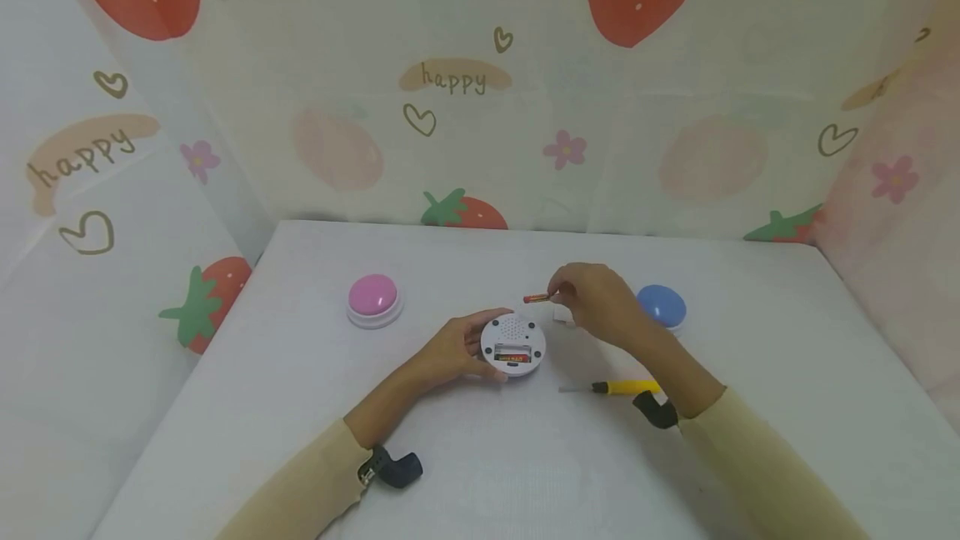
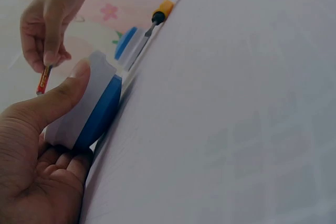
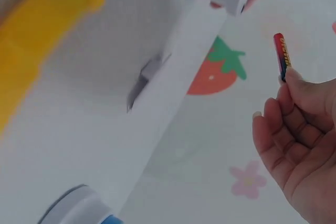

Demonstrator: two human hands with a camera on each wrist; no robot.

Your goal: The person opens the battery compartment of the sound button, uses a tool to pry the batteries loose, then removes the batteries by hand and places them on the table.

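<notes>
My left hand [image 1: 450,351] grips a round push button [image 1: 513,328] by its side, bottom up; its blue dome [image 2: 102,114] faces down in the left wrist view. In its white base an open battery compartment shows one red battery [image 1: 512,358] lying in the lower part. Above and right of the button, my right hand [image 1: 600,302] pinches a second small battery [image 1: 536,298] by one end between thumb and finger. The right wrist view shows this red and black battery [image 3: 282,56] held clear of the button, its other fingers loosely curled.
A yellow-handled screwdriver [image 1: 626,387] lies below the right hand. A pink push button [image 1: 373,298] stands at the left and a blue one [image 1: 662,307] at the right. Partly behind the right hand is a small white piece [image 1: 561,316]. A printed curtain [image 1: 525,165] borders the table.
</notes>
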